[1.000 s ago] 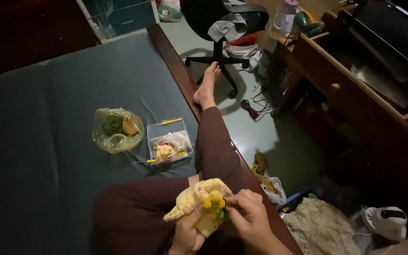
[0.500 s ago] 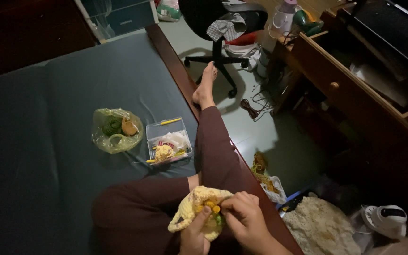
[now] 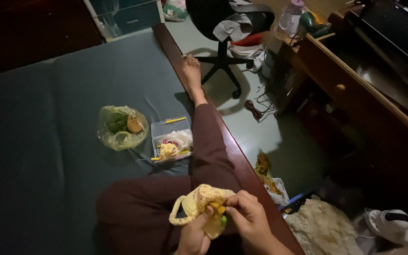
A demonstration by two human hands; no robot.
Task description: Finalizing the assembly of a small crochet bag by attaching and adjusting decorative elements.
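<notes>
Holding one yellow crochet piece (image 3: 199, 203) over the lap, both hands closed on it. Left hand (image 3: 193, 235) grips it from below, fingers curled shut. Right hand (image 3: 249, 218) pinches its top edge, fingertips tight at the orange and green bit. On the dark green mattress (image 3: 48, 141): one clear plastic bag (image 3: 120, 127) with green and tan yarn, just beside one clear rectangular box (image 3: 172, 139) holding pale yarn; one yellow hook lies at the box's far edge. One office chair (image 3: 225, 28) stands on the floor.
</notes>
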